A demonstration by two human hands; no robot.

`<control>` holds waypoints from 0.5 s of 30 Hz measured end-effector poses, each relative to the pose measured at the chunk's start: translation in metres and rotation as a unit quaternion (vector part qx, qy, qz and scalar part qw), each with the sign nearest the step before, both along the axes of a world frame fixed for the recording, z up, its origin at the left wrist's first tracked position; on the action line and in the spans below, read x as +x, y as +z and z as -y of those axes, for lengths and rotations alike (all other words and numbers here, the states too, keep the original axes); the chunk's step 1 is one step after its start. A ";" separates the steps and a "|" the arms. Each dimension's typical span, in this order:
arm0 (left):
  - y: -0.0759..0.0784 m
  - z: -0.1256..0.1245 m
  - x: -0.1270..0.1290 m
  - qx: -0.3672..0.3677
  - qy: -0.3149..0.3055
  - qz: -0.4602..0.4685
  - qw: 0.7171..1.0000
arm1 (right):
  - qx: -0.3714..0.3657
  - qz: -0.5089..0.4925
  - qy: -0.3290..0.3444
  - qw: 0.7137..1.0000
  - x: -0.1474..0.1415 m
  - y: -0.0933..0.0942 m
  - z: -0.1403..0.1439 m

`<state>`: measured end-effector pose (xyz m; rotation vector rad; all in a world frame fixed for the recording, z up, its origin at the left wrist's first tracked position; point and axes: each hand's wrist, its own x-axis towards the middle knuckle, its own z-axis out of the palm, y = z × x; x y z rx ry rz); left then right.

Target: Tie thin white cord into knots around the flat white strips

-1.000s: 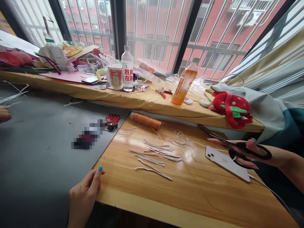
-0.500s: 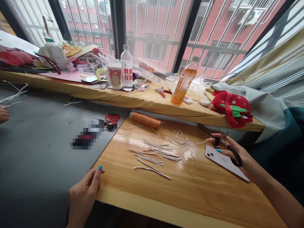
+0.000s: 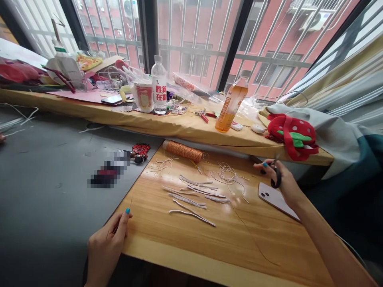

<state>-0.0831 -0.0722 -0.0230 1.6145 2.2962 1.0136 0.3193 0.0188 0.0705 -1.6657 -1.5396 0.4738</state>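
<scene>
My right hand (image 3: 279, 179) holds black-handled scissors (image 3: 275, 175) over the far right of the wooden table (image 3: 227, 247), just above a white phone (image 3: 277, 199) lying face down. My left hand (image 3: 109, 243) rests at the table's near left corner, its thumb and finger pinched on a thin thread that runs across the wood. Several white cut strips (image 3: 191, 195) lie in the middle of the table. A spool of orange thread (image 3: 184, 151) lies at the far edge, with loose white cord (image 3: 229, 175) beside it.
A yellow-covered ledge (image 3: 179, 125) behind holds a water bottle (image 3: 159, 85), an orange drink bottle (image 3: 231, 103), a cup (image 3: 144, 95), red pliers (image 3: 205, 115) and a strawberry pouch (image 3: 291, 137). A grey surface (image 3: 44, 179) lies left, with another person's hand (image 3: 1, 138) at its edge.
My right hand has carried the scissors leftward and forward, from beyond the phone's right end to above its top. The left hand has stayed put. The other person's hand has slid out left.
</scene>
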 end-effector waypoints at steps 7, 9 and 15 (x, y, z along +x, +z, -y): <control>0.001 0.001 0.001 -0.029 0.012 0.003 0.999 | -0.118 -0.125 0.158 0.972 -0.004 0.010 -0.025; 0.000 0.000 0.003 -0.039 0.019 -0.009 0.999 | -0.149 -0.109 0.175 0.967 -0.005 0.017 -0.029; 0.020 -0.003 -0.005 -0.193 -0.071 -0.088 0.975 | -0.232 -0.057 0.269 0.933 -0.008 0.023 -0.023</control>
